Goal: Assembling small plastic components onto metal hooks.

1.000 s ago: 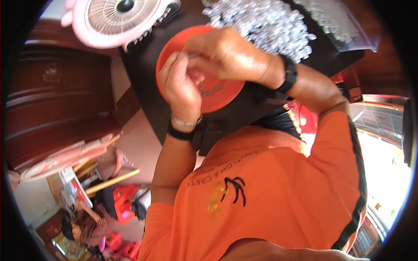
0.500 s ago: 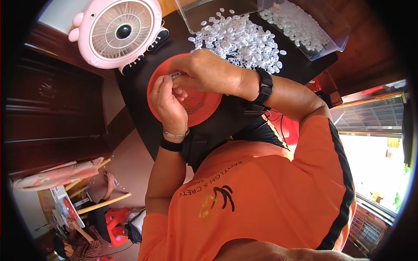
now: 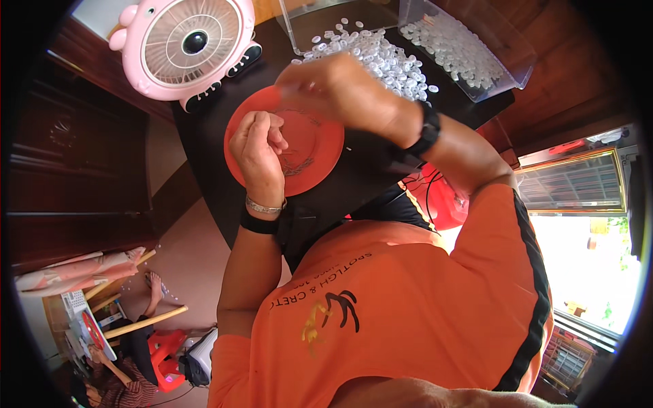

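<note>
Pinching something tiny, from the look of it: the left hand (image 3: 262,146) sits curled over the round orange-red plastic plate (image 3: 289,146) in the upper middle of the frame, fingers pressed together, though whatever is between them is too small to make out. The right hand (image 3: 340,88) hovers just above the plate's far rim, blurred, so its grip can't be told.

Behind it, a heap of small white round plastic pieces (image 3: 381,54) spills from a clear plastic box (image 3: 469,51) onto the dark table (image 3: 367,177). Those pieces look light, hard and slick, probably best nipped at the rim with two fingertips.

A pink round desk fan (image 3: 187,47) stands at the upper left.
</note>
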{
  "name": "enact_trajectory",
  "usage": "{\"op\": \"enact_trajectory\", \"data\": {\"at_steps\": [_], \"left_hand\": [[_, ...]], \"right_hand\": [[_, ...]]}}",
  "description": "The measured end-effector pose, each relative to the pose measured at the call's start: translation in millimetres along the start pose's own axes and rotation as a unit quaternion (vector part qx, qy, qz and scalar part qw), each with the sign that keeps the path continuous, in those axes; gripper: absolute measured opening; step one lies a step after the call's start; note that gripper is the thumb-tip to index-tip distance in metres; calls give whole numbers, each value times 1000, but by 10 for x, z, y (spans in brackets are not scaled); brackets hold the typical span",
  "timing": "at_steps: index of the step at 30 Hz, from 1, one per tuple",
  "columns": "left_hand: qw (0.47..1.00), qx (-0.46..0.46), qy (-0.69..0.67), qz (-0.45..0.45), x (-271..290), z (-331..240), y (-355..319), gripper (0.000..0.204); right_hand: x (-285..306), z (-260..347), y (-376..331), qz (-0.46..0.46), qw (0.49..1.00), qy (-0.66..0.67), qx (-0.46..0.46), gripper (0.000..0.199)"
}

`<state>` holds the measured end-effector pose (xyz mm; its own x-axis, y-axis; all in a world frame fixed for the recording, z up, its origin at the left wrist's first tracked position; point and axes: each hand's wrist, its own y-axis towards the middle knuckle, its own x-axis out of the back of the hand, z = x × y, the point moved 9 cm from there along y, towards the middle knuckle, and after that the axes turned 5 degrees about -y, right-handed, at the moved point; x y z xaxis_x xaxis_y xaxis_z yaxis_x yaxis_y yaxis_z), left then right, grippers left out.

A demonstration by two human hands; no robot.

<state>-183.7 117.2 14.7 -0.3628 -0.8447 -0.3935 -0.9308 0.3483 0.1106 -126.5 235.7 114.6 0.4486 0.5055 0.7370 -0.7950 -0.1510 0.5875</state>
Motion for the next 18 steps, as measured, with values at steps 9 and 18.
{"op": "enact_trajectory", "data": {"at_steps": [9,18], "left_hand": [[999,7,-2,31,-100,-74,-39,24],[999,-4,4,33,-35,-63,-53,24]], "right_hand": [[2444,-1158,-306,-261,851,-422,-172,24],[1241,-1167,199,-107,969,-202,-91,23]]}}
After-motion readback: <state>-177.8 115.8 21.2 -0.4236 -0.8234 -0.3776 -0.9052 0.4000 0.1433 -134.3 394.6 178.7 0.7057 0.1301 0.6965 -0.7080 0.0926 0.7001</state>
